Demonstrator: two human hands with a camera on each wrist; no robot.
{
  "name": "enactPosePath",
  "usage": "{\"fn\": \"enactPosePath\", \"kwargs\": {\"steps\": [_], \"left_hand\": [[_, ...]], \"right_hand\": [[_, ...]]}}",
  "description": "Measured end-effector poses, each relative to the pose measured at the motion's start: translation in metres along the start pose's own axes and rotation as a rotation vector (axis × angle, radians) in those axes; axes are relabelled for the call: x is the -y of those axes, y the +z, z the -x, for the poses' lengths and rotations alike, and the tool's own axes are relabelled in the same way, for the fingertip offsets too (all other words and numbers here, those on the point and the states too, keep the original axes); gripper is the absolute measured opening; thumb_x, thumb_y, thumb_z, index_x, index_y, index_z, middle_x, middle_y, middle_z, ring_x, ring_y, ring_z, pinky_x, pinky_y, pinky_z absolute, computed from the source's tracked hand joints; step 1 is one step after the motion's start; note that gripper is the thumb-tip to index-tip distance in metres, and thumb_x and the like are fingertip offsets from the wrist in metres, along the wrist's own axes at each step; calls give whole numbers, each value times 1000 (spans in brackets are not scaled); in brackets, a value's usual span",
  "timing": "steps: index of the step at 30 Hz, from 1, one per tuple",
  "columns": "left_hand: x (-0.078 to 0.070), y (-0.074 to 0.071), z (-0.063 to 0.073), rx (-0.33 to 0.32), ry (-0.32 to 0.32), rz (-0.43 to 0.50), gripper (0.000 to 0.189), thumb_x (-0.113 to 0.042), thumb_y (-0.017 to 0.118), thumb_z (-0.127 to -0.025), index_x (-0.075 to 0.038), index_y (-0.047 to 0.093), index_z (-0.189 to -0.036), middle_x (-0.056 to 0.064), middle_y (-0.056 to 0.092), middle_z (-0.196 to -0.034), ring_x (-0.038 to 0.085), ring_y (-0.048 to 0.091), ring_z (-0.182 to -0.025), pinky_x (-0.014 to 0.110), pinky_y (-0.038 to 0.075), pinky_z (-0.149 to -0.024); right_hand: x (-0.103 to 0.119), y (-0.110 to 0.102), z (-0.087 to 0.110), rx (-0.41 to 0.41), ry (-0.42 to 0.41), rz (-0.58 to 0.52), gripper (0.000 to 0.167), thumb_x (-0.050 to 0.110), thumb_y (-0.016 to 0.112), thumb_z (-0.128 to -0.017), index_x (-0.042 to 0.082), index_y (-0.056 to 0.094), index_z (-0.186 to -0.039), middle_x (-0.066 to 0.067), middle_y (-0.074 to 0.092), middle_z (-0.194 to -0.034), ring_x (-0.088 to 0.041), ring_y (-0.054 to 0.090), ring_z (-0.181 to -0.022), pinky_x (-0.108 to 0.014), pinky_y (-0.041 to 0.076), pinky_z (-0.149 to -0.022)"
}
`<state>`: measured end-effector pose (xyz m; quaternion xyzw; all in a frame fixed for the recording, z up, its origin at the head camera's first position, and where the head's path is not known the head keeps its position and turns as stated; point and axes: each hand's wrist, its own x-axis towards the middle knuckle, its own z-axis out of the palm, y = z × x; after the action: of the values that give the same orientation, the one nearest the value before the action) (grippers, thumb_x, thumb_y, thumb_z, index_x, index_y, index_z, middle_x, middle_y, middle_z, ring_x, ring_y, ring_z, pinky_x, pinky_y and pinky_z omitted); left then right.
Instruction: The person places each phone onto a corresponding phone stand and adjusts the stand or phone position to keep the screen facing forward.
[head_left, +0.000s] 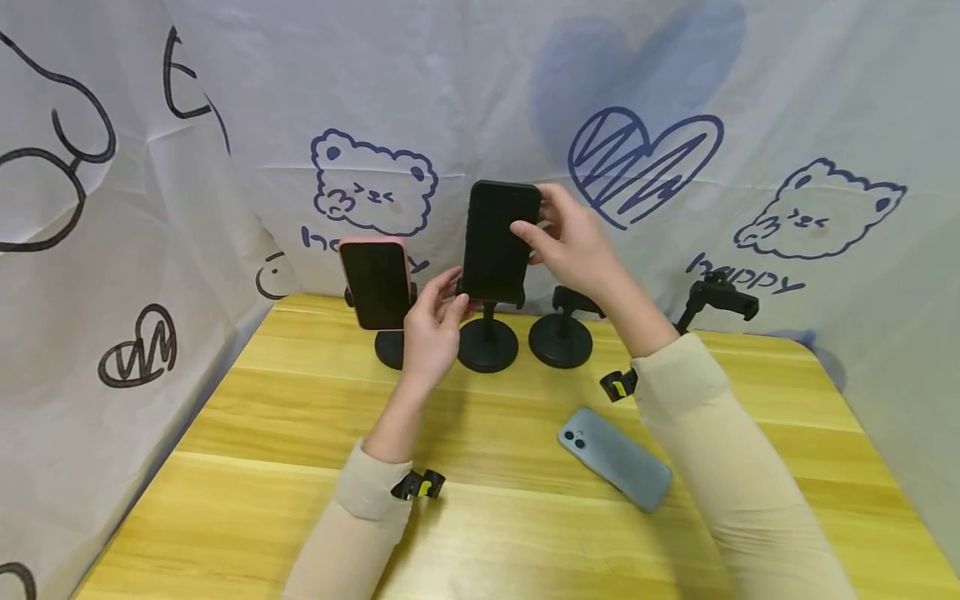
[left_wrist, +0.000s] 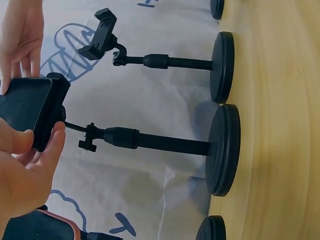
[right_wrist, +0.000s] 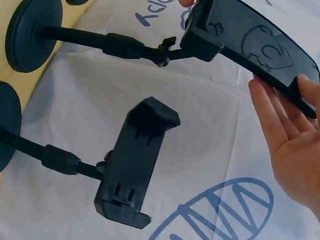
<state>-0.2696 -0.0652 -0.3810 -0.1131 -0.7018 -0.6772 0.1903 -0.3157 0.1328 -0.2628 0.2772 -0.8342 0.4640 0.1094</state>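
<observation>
A black phone [head_left: 497,237] stands upright with its dark screen facing me, its lower end in the clamp of a black phone stand [head_left: 487,346]. My right hand [head_left: 576,243] holds the phone by its right edge, thumb on the front and fingers behind. My left hand [head_left: 432,333] pinches the clamp [left_wrist: 56,102] at its lower left corner, thumb in front and fingers around the outer side. The right wrist view shows the lower phone end seated against the clamp's lip. Whether the upper lip grips the phone is hidden.
Left of it, a pink-edged phone [head_left: 377,286] sits on another stand. To the right are a stand with a bare clamp [right_wrist: 135,162] and a further stand [head_left: 716,298], partly behind my right arm. A blue-grey phone [head_left: 617,460] lies face down on the wooden table [head_left: 480,533].
</observation>
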Motion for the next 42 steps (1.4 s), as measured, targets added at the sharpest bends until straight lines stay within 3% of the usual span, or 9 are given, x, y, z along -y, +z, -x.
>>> {"fn": "enactPosePath", "kwargs": {"steps": [5, 10, 22, 35, 42], "left_hand": [[-2, -4, -1, 26, -151, 159, 41, 0, 58, -104, -3, 59, -145, 22, 64, -128, 31, 71, -107, 30, 58, -97], [-2, -5, -2, -5, -237, 270, 38, 2, 59, -103, 0, 62, -140, 21, 64, -125, 20, 72, -100, 30, 57, -97], [-3, -6, -1, -48, -302, 321, 36, 1, 59, -104, 0, 62, -139, 19, 65, -130, 18, 72, -101, 30, 57, -97], [-5, -3, -2, -59, -302, 331, 36, 1, 58, -104, 1, 61, -139, 20, 64, -129, 17, 72, -100, 30, 57, -97], [-4, -2, -3, -62, -299, 326, 36, 2, 57, -104, 2, 61, -140, 21, 64, -130, 17, 72, -98, 30, 58, -96]], "right_hand": [[2, 2, -1, 24, 89, 5, 40, 14, 65, -104, 2, 52, -139, -17, 71, -125, -32, 74, -101, -37, 65, -76], [0, 5, -2, 37, 74, -5, 40, 13, 63, -104, 1, 51, -140, -18, 71, -126, -33, 74, -104, -39, 65, -76], [-5, 9, 1, 42, 3, -15, 40, 12, 63, -104, -2, 51, -139, -20, 72, -123, -36, 74, -104, -37, 65, -71], [-4, 7, 2, 43, -39, 23, 40, 12, 62, -105, -5, 49, -139, -23, 72, -114, -36, 74, -105, -39, 65, -69], [-4, 8, 0, 58, -40, 37, 41, 12, 61, -105, -4, 48, -140, -22, 72, -120, -36, 74, -105, -42, 65, -71]]}}
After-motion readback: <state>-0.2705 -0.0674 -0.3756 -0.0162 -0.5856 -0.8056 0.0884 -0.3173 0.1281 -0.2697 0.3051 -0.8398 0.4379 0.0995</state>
